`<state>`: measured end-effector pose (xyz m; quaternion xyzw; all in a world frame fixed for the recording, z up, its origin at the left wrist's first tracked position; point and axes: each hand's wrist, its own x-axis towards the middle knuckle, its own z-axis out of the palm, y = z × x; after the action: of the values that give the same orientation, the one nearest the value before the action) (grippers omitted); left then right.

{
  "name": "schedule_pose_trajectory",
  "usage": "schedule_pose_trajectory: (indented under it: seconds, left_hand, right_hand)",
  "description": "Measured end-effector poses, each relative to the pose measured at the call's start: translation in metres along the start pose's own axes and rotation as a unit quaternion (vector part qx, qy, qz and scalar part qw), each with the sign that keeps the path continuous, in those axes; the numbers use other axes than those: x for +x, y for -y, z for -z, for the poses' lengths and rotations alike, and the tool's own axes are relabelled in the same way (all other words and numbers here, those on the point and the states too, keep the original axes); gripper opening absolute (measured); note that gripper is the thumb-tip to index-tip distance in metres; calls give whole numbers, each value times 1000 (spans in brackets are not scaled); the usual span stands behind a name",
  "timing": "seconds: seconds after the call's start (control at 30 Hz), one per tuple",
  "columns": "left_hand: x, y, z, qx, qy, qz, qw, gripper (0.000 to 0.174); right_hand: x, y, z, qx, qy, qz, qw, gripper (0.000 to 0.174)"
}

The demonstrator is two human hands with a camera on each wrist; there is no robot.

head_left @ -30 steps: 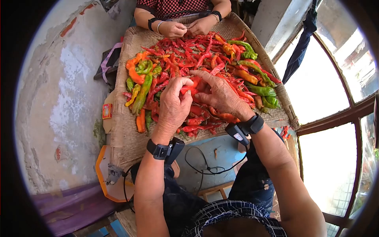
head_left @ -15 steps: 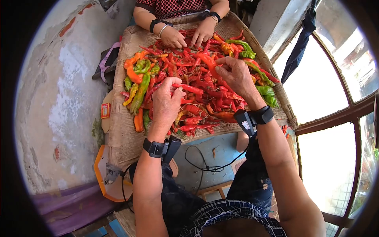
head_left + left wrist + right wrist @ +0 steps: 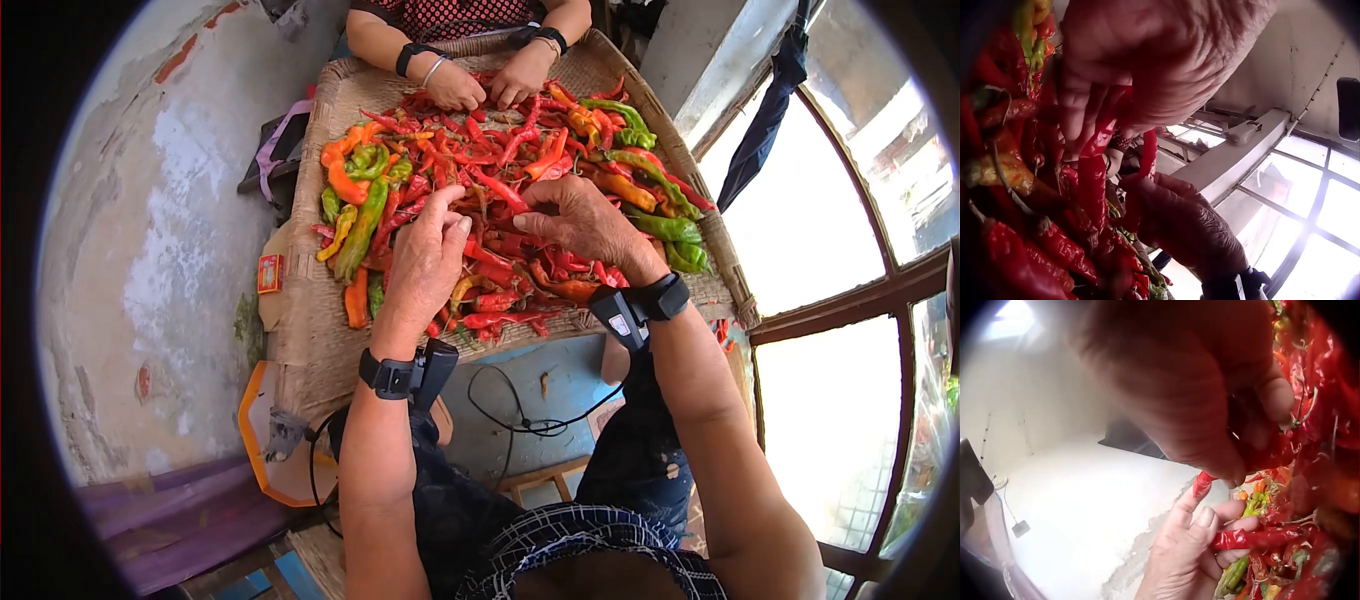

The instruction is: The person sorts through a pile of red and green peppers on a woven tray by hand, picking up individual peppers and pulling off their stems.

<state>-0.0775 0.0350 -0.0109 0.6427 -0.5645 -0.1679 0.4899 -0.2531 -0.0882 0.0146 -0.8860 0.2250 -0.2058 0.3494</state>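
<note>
My left hand (image 3: pixel 428 258) is over the near middle of a heap of peppers. Its thumb and fingers hold a glossy red chili pepper (image 3: pixel 1260 537), seen in the right wrist view pointing toward the heap. Opposite it, my right hand (image 3: pixel 590 225) pinches a slim red chili pepper (image 3: pixel 497 188) between thumb and fingers. That pepper's tip shows beside the left hand in the right wrist view. The heap of red peppers (image 3: pixel 500 300) lies below both hands on a woven tray (image 3: pixel 320 345).
Green peppers (image 3: pixel 365 230) edge the heap at left, with others at right. Across the tray, another person's hands (image 3: pixel 455 88) reach into the peppers. A small red box (image 3: pixel 270 273) is by the tray's left side. Windows (image 3: pixel 830 420) stand right, a wall (image 3: pixel 150 250) left.
My hands parted from a joint hold. The right hand let go of a larger orange-red pepper on the far pile and came nearer with another. The other person's hands lowered into the peppers.
</note>
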Motion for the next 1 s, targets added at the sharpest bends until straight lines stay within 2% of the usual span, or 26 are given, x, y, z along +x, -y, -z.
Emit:
schedule_pose_trajectory:
  seconds: [0.03, 0.1, 0.17, 0.2, 0.23, 0.3, 0.33, 0.37, 0.43, 0.47, 0.5, 0.57, 0.63, 0.7, 0.73, 0.77, 0.83, 0.9, 0.93, 0.97, 1.0]
  left_hand:
    - [-1, 4, 5, 67, 7, 1, 998, 23]
    - [-1, 9, 12, 73, 12, 15, 997, 24]
    - [2, 12, 15, -30, 23, 74, 997, 23]
    - [2, 2, 17, -90, 5, 108, 990, 23]
    - [2, 2, 17, -89, 5, 108, 990, 23]
    - [5, 3, 17, -194, -56, 85, 976, 22]
    - [6, 4, 18, -205, -58, 76, 974, 21]
    - [6, 5, 18, -204, -58, 77, 974, 21]
    - [8, 1, 19, -200, -47, 85, 975, 22]
    - [9, 1, 18, -200, -46, 85, 975, 22]
    - [9, 1, 17, -199, -26, 83, 976, 23]
    - [8, 0, 16, -198, -6, 81, 977, 24]
    - [7, -2, 18, -195, 57, 97, 974, 26]
    - [5, 1, 24, -208, 48, 98, 972, 29]
    - [5, 6, 29, -104, 6, 75, 992, 29]
    - [5, 12, 33, 1, -36, 51, 998, 29]
    - [5, 23, 34, 41, -48, 34, 997, 29]
    - [3, 30, 32, 87, 4, 23, 996, 27]
    - [1, 17, 28, 95, 22, 43, 994, 29]
    - [-1, 16, 25, 96, 22, 43, 994, 29]
    - [-2, 19, 21, 160, 38, 2, 986, 29]
  right_hand:
    - [-2, 0, 5, 11, 7, -50, 999, 22]
    - [2, -4, 14, 10, 35, -71, 997, 23]
    - [7, -6, 16, 153, -56, -131, 978, 28]
    - [13, -18, 14, 205, -111, -64, 970, 36]
    - [18, -28, 8, 206, -111, -64, 970, 36]
    - [25, -44, -3, 42, -282, 27, 958, 41]
    - [16, -17, 3, -39, -225, -43, 973, 44]
    - [15, -17, -2, -39, -224, -44, 973, 44]
    - [17, -12, -13, -22, -146, 97, 984, 46]
    - [14, -8, -18, -33, -120, 95, 988, 36]
    - [11, -3, -20, -33, -121, 94, 988, 36]
    - [7, 3, -23, 43, -18, 125, 991, 23]
    - [4, 3, -23, 47, -1, 104, 993, 16]
    - [-1, 4, -12, 106, 98, 9, 989, 16]
    - [-1, 2, -6, 91, 135, -5, 987, 18]
    - [0, 0, -1, 91, 135, -4, 987, 18]
    - [3, -4, 8, 109, 91, -42, 989, 22]
    - [11, -13, 9, 89, 62, -54, 993, 21]
    - [15, -22, -1, -66, -107, 13, 992, 21]
    - [17, -33, -8, -217, -270, 78, 935, 23]
    - [15, -28, -5, -276, -279, 72, 917, 29]
